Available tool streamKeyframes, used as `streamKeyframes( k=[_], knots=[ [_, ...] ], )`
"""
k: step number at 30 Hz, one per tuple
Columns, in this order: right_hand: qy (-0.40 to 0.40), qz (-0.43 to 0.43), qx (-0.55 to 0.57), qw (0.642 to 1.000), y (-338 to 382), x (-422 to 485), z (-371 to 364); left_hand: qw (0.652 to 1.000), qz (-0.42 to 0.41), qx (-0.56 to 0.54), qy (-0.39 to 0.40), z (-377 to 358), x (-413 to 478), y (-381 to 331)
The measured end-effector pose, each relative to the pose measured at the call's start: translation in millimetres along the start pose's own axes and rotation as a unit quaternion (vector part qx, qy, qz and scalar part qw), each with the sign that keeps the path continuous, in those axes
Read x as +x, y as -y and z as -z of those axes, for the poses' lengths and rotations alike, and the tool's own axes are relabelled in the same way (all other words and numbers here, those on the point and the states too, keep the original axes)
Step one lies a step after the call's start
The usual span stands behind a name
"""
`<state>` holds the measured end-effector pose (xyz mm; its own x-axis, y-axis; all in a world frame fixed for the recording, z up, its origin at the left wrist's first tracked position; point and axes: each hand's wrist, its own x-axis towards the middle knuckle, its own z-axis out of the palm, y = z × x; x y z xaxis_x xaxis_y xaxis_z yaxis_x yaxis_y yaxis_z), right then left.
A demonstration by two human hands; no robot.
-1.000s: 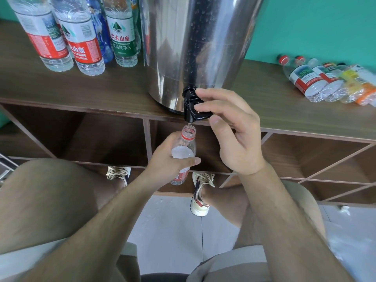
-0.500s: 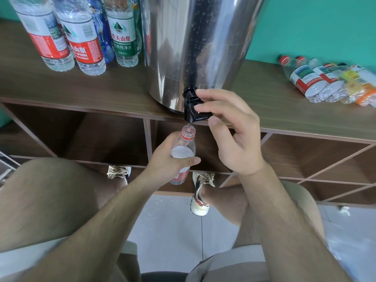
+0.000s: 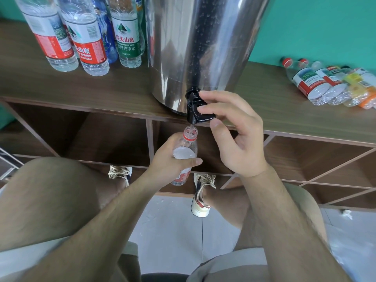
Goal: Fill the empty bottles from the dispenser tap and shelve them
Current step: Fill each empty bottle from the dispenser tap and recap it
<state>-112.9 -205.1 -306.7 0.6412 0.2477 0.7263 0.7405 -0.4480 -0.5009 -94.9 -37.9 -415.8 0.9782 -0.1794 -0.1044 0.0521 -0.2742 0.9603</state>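
Note:
A steel dispenser stands on the wooden shelf top, its black tap hanging over the front edge. My right hand pinches the tap lever between fingers and thumb. A thin stream of water runs from the tap into the open neck of a clear bottle with a red neck ring and red label. My left hand grips that bottle round its middle, holding it upright just under the tap. Water stands high inside it.
Several upright full bottles stand left of the dispenser. Several empty bottles lie on their sides at the right end of the shelf top. Open wooden compartments sit below. My knees and shoes are close to the shelf.
The water level in the held bottle has crept up slightly. Both hands stay where they were.

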Motion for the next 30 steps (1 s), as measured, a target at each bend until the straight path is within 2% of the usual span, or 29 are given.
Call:
streamKeyframes(
  k=[30],
  knots=[
    [0.004, -0.004, 0.011, 1.000, 0.9, -0.7, 0.3, 1.000, -0.002, -0.013, -0.001, 0.1, 0.6, 3.5]
  ],
)
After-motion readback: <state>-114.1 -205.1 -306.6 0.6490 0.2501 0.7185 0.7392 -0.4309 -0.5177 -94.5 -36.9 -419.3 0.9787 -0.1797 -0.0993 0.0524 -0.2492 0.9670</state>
